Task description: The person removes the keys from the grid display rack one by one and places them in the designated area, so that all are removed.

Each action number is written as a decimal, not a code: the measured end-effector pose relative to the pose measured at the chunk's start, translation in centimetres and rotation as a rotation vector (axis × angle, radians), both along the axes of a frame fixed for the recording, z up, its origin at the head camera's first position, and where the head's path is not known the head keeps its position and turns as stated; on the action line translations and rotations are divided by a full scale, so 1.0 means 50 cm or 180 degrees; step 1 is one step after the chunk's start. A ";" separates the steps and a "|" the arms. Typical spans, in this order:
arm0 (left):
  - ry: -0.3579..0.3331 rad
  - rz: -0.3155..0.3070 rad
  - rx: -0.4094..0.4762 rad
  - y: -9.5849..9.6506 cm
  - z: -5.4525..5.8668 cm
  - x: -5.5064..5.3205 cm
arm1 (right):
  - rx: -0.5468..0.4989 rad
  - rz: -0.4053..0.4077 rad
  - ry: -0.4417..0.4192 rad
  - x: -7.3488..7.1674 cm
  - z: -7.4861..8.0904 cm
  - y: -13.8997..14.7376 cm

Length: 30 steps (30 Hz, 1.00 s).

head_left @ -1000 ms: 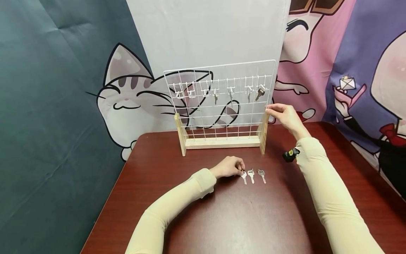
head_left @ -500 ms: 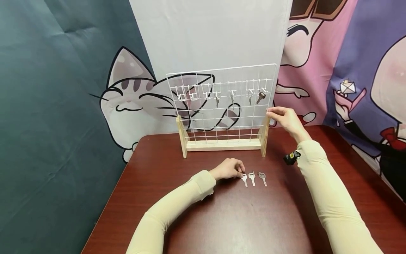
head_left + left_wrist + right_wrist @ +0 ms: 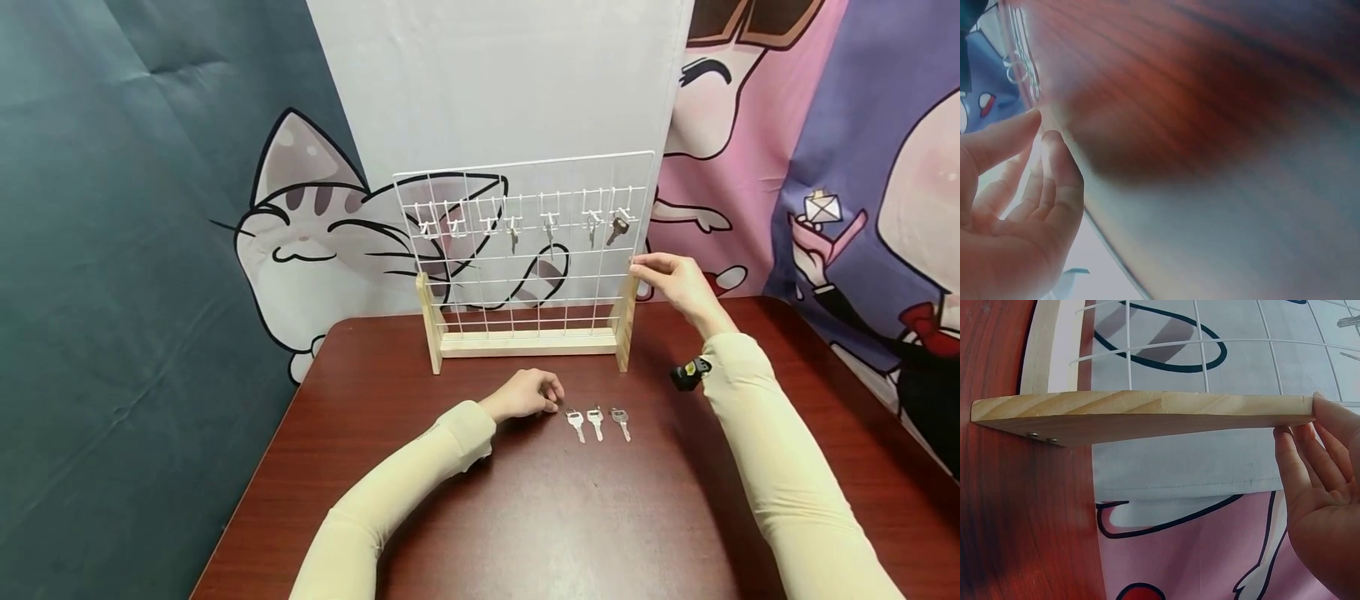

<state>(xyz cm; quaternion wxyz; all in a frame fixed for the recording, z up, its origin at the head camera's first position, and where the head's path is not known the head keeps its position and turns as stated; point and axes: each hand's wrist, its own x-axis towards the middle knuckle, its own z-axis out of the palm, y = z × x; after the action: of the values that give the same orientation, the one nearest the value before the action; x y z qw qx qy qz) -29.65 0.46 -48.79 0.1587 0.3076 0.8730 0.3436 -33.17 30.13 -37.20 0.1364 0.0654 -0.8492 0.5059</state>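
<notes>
Three silver keys, a left one [image 3: 576, 422], a middle one [image 3: 596, 420] and a right one [image 3: 621, 422], lie in a row on the table. Just left of the row is my left hand [image 3: 525, 393], its fingers loosely bent; the left wrist view shows nothing between thumb and fingertips. Behind the keys stands a white wire grid rack [image 3: 525, 164] on a wooden stand. My right hand [image 3: 678, 283] pinches the upper end of its right wooden post [image 3: 1147, 405] between thumb and fingers. Several keys hang from hooks on the grid, among them a dark key [image 3: 618, 228] at the far right.
Bare white hooks [image 3: 455, 227] sit at the grid's left side. The wooden crossbar [image 3: 528, 343] rests low between the posts. A reddish-brown table [image 3: 525, 517] reaches back to the printed curtains [image 3: 495, 75]. A small black device [image 3: 688, 373] sits at the right cuff.
My left hand has let go of the leftmost key and drawn back to the left, leaving it lying beside the other two. The right hand has stayed at the post.
</notes>
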 end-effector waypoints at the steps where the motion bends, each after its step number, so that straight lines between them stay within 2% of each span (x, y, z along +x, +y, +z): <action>1: -0.0001 0.0020 0.0017 -0.007 0.002 -0.004 | -0.0015 0.0011 0.0006 0.007 0.012 -0.006; 5: 0.0035 0.0088 0.0082 -0.039 0.011 -0.015 | -0.0049 0.0067 0.0018 0.036 0.055 -0.029; 12: 0.0183 0.0287 0.0080 -0.098 0.012 -0.018 | -0.0005 0.0105 -0.0121 0.044 0.047 -0.027; 17: 0.0237 0.0391 0.0187 -0.126 0.024 -0.026 | 0.0010 0.0112 -0.0083 0.047 0.041 -0.026; 25: 0.0321 0.0592 0.0443 -0.147 0.069 -0.047 | 0.0008 0.0066 -0.0039 -0.004 0.000 -0.002; 30: 0.0386 0.0795 0.0659 -0.151 0.115 -0.059 | -0.0003 0.0041 -0.0051 -0.011 -0.016 0.009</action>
<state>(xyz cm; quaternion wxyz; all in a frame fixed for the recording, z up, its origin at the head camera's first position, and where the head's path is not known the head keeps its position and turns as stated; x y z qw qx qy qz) -32.63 -7.11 -43.06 0.0292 0.2316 0.8723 0.4296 -33.71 30.57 -37.98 0.1264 0.0667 -0.8496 0.5077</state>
